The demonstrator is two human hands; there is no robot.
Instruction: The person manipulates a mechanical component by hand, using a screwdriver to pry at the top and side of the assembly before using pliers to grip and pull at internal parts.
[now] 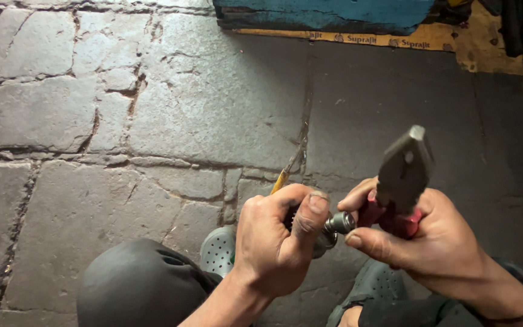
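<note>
Two hands meet over a small metal part above the stone floor.

We see our left hand curled tight around a yellow-handled tool, mostly hidden in the fist, thumb pressed by the small metal fitting. Our right hand grips red-handled pliers, fingers closed on the handles, jaws pointing up and shut, forefinger touching the fitting. Along the floor's far edge, a blue box is cut off; we cannot see what it holds.

Dim, soft daylight; stone floor sharp, right side shadowed, pliers slightly blurred, no glare.
</note>
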